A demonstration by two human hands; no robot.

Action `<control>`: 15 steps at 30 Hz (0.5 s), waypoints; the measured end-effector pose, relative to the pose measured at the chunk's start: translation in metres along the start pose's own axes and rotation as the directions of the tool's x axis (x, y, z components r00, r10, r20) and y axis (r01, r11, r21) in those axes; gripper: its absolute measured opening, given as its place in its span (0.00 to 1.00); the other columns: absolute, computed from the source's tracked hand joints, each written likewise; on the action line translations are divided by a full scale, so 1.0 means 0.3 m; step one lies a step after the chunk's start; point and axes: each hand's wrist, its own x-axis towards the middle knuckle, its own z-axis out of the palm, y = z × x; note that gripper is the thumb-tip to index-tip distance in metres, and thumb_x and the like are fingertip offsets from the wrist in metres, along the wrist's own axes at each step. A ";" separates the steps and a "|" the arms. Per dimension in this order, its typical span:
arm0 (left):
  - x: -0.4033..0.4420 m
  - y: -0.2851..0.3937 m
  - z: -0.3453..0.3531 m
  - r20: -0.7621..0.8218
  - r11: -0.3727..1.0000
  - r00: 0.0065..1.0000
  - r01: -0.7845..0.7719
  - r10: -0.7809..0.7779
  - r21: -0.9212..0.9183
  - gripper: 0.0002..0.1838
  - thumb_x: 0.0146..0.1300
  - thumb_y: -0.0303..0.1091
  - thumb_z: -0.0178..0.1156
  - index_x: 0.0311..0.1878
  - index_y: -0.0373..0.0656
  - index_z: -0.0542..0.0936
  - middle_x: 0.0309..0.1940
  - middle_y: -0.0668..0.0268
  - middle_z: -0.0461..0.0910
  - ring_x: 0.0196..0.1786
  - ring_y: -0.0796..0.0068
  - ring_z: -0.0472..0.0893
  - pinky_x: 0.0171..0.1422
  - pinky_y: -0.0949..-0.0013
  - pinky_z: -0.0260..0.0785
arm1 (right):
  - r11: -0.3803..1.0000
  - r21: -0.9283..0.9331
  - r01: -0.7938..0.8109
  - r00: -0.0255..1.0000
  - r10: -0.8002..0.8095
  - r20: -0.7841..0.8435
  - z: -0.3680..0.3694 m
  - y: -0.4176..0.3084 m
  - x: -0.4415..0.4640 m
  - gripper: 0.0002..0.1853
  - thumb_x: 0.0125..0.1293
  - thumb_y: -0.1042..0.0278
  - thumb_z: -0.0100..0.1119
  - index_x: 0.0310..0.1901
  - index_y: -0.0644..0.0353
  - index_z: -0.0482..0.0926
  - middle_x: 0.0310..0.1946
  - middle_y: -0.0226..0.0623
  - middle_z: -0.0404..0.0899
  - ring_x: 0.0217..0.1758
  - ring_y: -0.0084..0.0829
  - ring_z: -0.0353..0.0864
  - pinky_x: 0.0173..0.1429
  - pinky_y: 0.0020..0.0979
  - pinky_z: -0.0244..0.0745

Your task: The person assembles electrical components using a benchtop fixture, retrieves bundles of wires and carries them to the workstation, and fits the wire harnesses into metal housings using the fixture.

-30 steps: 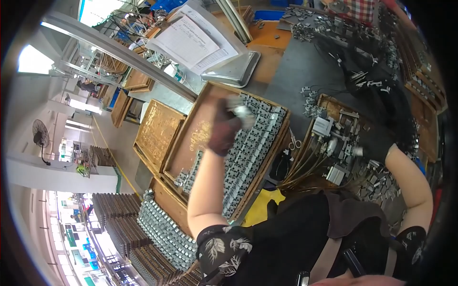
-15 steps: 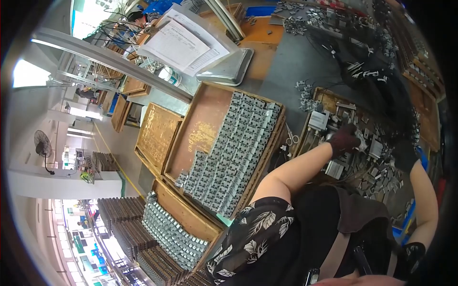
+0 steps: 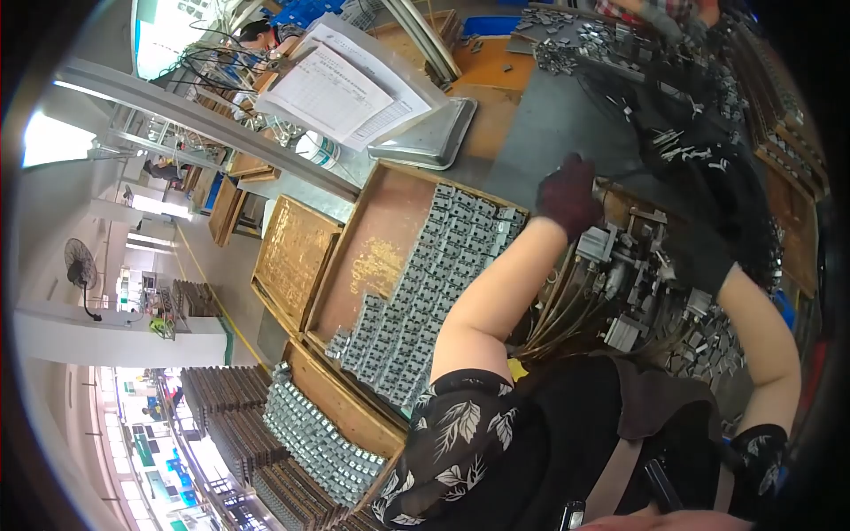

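Note:
My left hand (image 3: 569, 200), in a dark maroon glove, is over the spot beside the fixture where small grey metal parts lay. Its fingers look curled, and whatever they hold is hidden. My right hand (image 3: 701, 257), in a dark grey glove, is at the right side of the metal fixture (image 3: 611, 274). A small shiny metal part (image 3: 666, 264) shows at its fingertips. Between the hands, the fixture carries silver cylinder blocks (image 3: 596, 242), with hoses (image 3: 544, 323) running from its left side.
A wooden tray (image 3: 390, 181) with rows of grey metal parts (image 3: 425, 301) stands at the left. Loose parts (image 3: 708, 350) lie below my right hand. A grey scale (image 3: 434, 137) and paper sheets (image 3: 332, 93) are behind. Another person (image 3: 660, 13) works across the table.
My left hand has moved left and away from the fixture to the small-parts spot. My right hand has moved up and left to the fixture. The silver cylinder blocks are more exposed.

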 end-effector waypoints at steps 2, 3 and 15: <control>-0.061 -0.010 0.026 0.147 1.000 0.989 0.017 -0.016 -0.002 0.36 0.45 0.40 0.66 0.60 0.40 0.68 0.59 0.49 0.68 0.57 0.48 0.74 0.60 0.55 0.69 | 0.963 -0.267 0.046 0.984 -0.090 -0.154 0.051 0.005 0.025 0.26 0.40 0.66 0.72 0.47 0.56 0.82 0.38 0.44 0.80 0.45 0.42 0.79 0.51 0.38 0.73; -0.118 -0.001 0.097 0.171 0.998 0.985 -0.021 0.032 -0.063 0.37 0.45 0.40 0.66 0.61 0.41 0.67 0.60 0.49 0.66 0.60 0.47 0.72 0.62 0.55 0.67 | 0.964 -0.263 0.042 0.984 -0.086 -0.158 0.044 -0.023 0.015 0.26 0.40 0.66 0.72 0.47 0.56 0.82 0.38 0.44 0.80 0.45 0.42 0.79 0.51 0.38 0.73; -0.284 0.231 0.357 0.266 0.820 0.962 0.102 0.063 -0.563 0.35 0.44 0.35 0.67 0.58 0.38 0.69 0.54 0.48 0.72 0.58 0.49 0.73 0.62 0.56 0.66 | 0.992 -0.018 -0.122 0.989 0.124 0.083 0.018 -0.022 -0.104 0.35 0.43 0.65 0.70 0.59 0.49 0.75 0.41 0.48 0.79 0.45 0.46 0.79 0.51 0.43 0.73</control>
